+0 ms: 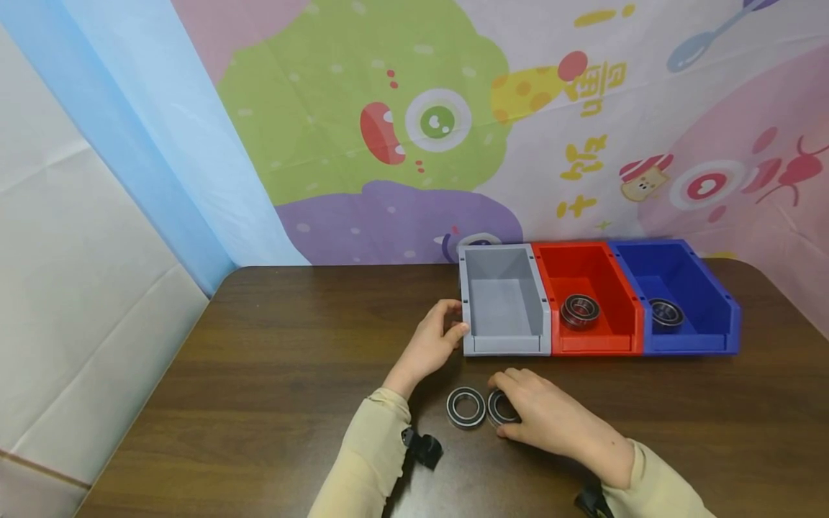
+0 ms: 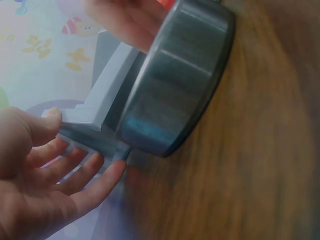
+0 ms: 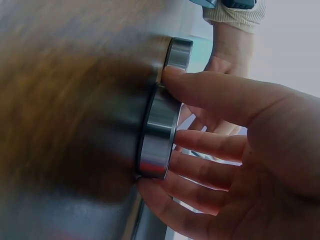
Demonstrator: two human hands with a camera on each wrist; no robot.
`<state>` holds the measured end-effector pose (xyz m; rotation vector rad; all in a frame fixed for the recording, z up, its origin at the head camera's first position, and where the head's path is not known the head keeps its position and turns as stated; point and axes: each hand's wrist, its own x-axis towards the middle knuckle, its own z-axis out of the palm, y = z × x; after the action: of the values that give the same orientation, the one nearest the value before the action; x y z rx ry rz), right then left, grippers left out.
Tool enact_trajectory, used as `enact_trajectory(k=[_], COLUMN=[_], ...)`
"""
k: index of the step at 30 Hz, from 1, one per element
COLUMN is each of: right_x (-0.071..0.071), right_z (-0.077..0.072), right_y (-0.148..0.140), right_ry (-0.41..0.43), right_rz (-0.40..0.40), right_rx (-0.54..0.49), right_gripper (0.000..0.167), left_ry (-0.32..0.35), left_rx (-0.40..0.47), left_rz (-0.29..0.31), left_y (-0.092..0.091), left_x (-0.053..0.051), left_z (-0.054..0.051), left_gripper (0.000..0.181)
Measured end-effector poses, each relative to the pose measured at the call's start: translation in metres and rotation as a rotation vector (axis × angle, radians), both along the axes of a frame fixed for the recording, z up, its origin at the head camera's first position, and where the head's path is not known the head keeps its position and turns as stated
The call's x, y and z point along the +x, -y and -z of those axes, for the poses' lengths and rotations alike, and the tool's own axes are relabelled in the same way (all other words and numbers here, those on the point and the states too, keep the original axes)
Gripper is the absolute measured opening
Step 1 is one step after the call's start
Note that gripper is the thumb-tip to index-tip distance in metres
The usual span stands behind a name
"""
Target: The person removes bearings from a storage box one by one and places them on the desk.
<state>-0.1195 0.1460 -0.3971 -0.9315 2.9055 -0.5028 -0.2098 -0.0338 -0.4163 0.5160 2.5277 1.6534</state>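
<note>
Left hand (image 1: pixel 430 344) gripping gray bin (image 1: pixel 505 306) by its left side, right hand (image 1: pixel 550 414) pinching metal ring (image 3: pixel 160 131) before the bin, second ring (image 1: pixel 465 425) there too

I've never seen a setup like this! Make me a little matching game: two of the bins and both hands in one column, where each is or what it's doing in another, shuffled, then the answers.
Column one
1. Grey plastic bin
2. Person's bare left hand
3. Red plastic bin
4. Person's bare right hand

Column two
A. In the middle, with a bin on either side
B. Holding a round black-and-silver metal ring
C. At the left end of the bins, in the head view
D. Touching the grey bin

Pairs: 1-C, 2-D, 3-A, 4-B
</note>
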Motion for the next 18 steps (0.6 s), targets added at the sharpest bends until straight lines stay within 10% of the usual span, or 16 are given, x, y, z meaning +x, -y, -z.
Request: enact_trajectory(k=[18], right_x=[-0.0003], right_z=[-0.004], right_y=[-0.0052], right_ry=[0.074], right_rz=[-0.018], right_rx=[-0.009], right_gripper=[0.051], left_ry=[-0.006], left_rx=[-0.014], left_rz=[-0.009], left_y=[-0.001], left_x=[-0.0002], left_z=[-0.001], left_gripper=[0.032])
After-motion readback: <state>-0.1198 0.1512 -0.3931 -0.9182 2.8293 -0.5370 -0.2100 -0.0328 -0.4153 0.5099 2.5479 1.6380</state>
